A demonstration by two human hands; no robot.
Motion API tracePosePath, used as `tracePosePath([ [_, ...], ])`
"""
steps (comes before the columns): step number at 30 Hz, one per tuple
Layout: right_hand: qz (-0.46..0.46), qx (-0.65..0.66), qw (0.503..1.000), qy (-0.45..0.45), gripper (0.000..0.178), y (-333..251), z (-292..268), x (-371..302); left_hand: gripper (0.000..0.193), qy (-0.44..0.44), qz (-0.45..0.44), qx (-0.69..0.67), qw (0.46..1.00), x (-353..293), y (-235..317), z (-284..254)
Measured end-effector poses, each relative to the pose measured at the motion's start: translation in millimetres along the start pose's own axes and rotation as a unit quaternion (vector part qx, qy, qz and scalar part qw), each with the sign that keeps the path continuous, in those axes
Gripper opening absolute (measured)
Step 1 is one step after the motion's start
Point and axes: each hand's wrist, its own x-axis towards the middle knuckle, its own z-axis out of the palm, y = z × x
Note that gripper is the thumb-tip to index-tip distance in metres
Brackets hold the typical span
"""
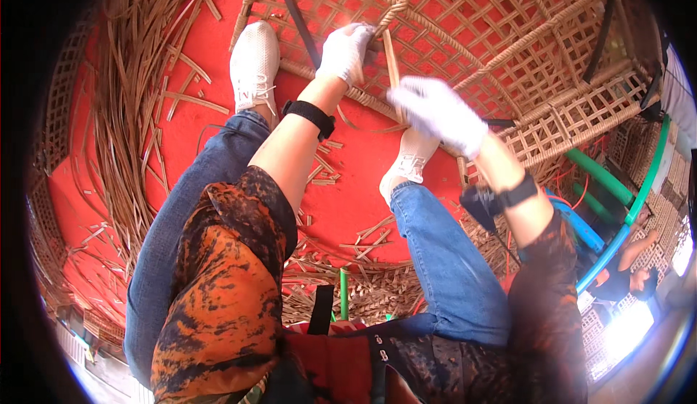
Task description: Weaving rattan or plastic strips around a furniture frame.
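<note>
A large woven rattan frame [501,48], with an open lattice and bars wrapped in strip, leans in front of me. My left hand [345,55], in a white glove, is closed at a joint of its wrapped bars; the fingertips are partly hidden. From that joint a flat tan rattan strip [391,59] hangs down to my right hand [441,113]. That hand is gloved too, slightly blurred, with its thumb and fingers closed on the strip. Below the right hand the strip's lower end reaches toward my right shoe.
Long loose rattan strips [131,92] lie heaped at the left on the red floor [341,215]. Short offcuts [374,241] are scattered between my legs. At the right are green tubes [599,175] and a blue-green hoop [635,219]. Another person [628,273] sits at the far right.
</note>
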Motion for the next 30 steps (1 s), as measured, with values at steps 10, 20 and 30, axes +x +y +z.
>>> tracePosePath([
  [10,-0.134,-0.072,0.973,-0.171,0.026,-50,61,-45,0.047,-0.014,0.22,0.067,0.973,-21,14,19],
  [20,-0.094,0.114,0.976,0.16,0.041,21,-24,61,0.03,-0.079,-0.152,-0.176,0.969,10,24,8],
  [30,-0.19,-0.2,0.946,0.168,0.034,17,-38,97,0.036,-0.088,-0.138,0.036,0.986,9,17,6],
])
